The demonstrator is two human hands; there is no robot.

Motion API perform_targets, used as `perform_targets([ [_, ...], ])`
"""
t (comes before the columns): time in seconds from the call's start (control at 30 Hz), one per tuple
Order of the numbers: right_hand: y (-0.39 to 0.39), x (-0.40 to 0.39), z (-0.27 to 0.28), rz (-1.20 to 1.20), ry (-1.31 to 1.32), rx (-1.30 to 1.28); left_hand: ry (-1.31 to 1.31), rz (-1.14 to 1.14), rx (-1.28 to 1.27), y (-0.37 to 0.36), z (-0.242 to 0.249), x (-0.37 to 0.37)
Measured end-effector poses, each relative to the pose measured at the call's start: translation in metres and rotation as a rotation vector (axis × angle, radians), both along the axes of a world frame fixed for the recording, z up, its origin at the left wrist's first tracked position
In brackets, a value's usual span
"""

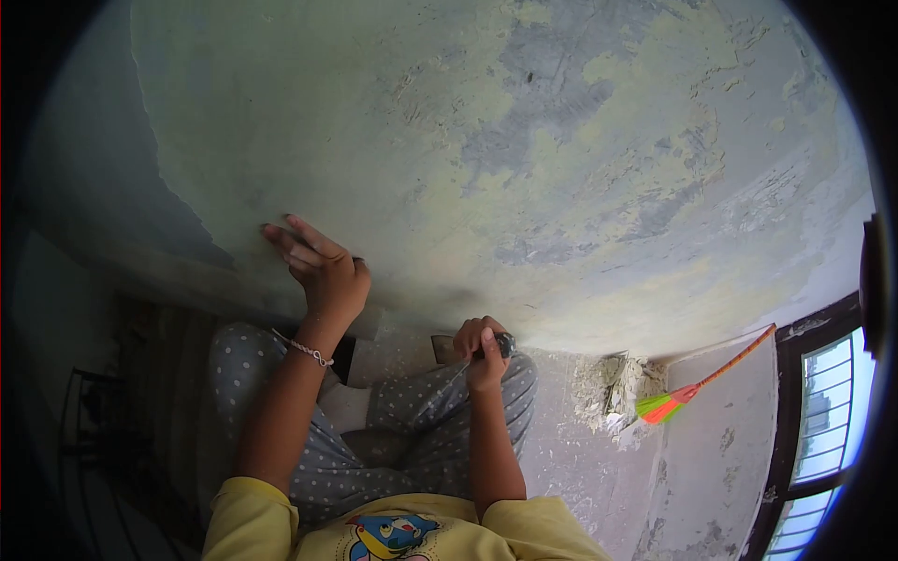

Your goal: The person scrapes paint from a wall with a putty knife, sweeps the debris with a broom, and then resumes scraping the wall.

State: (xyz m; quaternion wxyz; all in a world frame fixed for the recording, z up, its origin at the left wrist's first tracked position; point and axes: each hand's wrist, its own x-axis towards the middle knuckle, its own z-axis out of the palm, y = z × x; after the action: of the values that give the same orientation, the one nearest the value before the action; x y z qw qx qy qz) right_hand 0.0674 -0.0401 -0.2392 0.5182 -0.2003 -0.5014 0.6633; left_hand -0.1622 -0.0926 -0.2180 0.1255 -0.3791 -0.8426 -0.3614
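Observation:
My left hand [323, 271] is raised against the wall [355, 140], with two fingers stretched out toward its patchy, peeling surface; nothing is seen in it. A braided bracelet [307, 352] circles that wrist. Lower and to the right, my right hand [484, 352] is closed round a small black object [505, 345], whose rounded end shows beside the fingers. The rest of that object is hidden by the hand. A thin, light line runs down and left from this hand over the dotted trousers [421, 411].
A broom [669, 402] with green and orange bristles leans at the right. Crumbled plaster [627, 385] lies near it. A barred window [828, 402] is at the far right. Dark metal furniture [89, 430] stands at the left. My crossed legs are below the hands.

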Motion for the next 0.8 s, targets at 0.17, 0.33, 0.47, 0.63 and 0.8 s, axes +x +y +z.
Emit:
perform_targets([
  [0.17, -0.01, 0.013, -0.034, -0.179, -0.286, -0.212, -0.05, 0.008, -0.012, 0.001, 0.003, -0.001],
  [0.33, -0.005, 0.018, -0.043, -0.366, -0.199, -0.44, -0.039, 0.011, -0.034, -0.002, 0.003, -0.001],
  [0.47, -0.004, 0.024, -0.032, -0.338, -0.286, -0.411, -0.068, -0.027, -0.064, -0.007, 0.004, -0.002],
  [0.63, -0.008, 0.054, -0.003, -0.117, -0.656, -0.331, -0.086, -0.052, -0.099, -0.013, 0.008, -0.001],
  [0.8, -0.025, 0.079, 0.021, -0.083, -0.657, -0.358, -0.063, -0.054, -0.092, -0.014, 0.008, -0.002],
])
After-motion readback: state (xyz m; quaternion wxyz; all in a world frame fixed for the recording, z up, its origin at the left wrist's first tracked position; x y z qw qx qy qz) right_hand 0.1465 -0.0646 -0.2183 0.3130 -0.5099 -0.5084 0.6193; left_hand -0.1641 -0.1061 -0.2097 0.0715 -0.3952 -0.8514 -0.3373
